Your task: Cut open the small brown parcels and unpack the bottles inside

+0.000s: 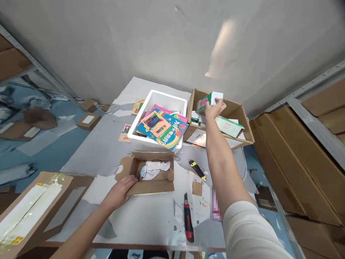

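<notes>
My left hand point(122, 190) grips the near left wall of a small open cardboard box point(155, 186). Crumpled white paper point(155, 169) lies inside that box. My right arm reaches to the back right, where my right hand point(215, 108) is closed on a small green-and-white box point(206, 102). It holds this box above a larger open carton point(246, 131), in which several similar small boxes, such as a pale green one point(228, 126), lie. Left of the carton, a white foam bin point(156, 144) is heaped with colourful booklets point(168, 131).
A black-and-yellow cutter point(197, 170) and a red-and-black utility knife point(189, 219) lie on the table point(142, 223). A taped carton point(54, 201) stands at the near left. Shelves with cartons point(280, 162) flank the right side. Small boxes point(88, 121) and paper litter the blue floor.
</notes>
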Demonstrator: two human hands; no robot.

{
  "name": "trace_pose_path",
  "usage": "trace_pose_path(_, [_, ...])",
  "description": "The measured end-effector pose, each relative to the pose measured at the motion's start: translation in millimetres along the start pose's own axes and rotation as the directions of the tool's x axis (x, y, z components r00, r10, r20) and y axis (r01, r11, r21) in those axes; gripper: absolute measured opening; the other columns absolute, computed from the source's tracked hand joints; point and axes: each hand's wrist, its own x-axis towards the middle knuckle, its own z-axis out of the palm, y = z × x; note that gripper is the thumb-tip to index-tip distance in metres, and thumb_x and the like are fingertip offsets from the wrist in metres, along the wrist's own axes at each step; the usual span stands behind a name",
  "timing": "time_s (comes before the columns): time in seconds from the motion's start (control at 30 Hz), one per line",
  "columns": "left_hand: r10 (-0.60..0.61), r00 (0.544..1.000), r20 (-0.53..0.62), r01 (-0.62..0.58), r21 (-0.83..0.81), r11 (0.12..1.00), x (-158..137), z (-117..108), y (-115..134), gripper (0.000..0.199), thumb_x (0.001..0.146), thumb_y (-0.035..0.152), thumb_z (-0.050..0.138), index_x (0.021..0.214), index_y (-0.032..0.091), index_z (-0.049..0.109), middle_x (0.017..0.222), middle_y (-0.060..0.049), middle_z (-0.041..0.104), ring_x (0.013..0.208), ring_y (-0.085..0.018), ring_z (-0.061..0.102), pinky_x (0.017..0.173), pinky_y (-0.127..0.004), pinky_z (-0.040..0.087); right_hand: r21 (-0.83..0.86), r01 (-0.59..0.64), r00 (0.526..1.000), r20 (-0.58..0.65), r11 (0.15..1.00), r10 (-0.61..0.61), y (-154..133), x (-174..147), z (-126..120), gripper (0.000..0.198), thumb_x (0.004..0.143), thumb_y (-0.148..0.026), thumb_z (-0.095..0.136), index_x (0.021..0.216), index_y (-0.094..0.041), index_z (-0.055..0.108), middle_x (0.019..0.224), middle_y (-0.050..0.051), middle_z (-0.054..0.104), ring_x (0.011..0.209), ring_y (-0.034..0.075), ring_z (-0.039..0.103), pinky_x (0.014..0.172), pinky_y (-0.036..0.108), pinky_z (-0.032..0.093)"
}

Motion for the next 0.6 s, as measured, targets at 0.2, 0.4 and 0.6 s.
trace_pose_path(0.2, [0.087, 0.965, -0.247, -0.075, 0.055, 0.996, -10, 7, -5, 0.042, 0.071, 0.010, 0.044, 0.108, 0.019, 0.062, 0.107, -0.006, 0.072, 0.099, -0.019, 0.068, 0.089, -0.028, 0.055, -0.070, -0.029, 0.991, 0.131, 0.997, 0.038, -2, 17, 45, 0.032, 0.074, -0.024, 0.065, 0.105, -0.020, 0.056, 0.115, 0.008, 0.041, 0.106, 0.021, 0.052, 0.099, 0.041, 0.039])
trace_pose_path(0.4, [0.107, 0.938, -0.329, -0.087, 0.075, 0.993, -11, 12, 7, 0.042, 0.070, 0.009, 0.044, 0.108, 0.020, 0.061, 0.103, -0.005, 0.072, 0.097, -0.019, 0.069, 0.087, -0.028, 0.056, -0.148, -0.106, 0.940, 0.309, 0.983, 0.148, 20, -3, 60, 0.039, 0.074, -0.028, 0.065, 0.111, -0.018, 0.057, 0.121, 0.013, 0.046, 0.107, 0.025, 0.054, 0.099, 0.045, 0.038])
trace_pose_path(0.6, [0.098, 0.946, -0.310, -0.095, 0.025, 0.995, -9, 10, 0, 0.045, 0.070, 0.010, 0.046, 0.109, 0.022, 0.063, 0.105, -0.004, 0.072, 0.098, -0.020, 0.068, 0.089, -0.030, 0.055, -0.217, -0.002, 0.606, 0.776, 0.976, 0.174, 29, -21, 42, 0.030, 0.071, -0.023, 0.066, 0.099, -0.011, 0.067, 0.109, 0.017, 0.065, 0.108, 0.030, 0.059, 0.098, 0.048, 0.041])
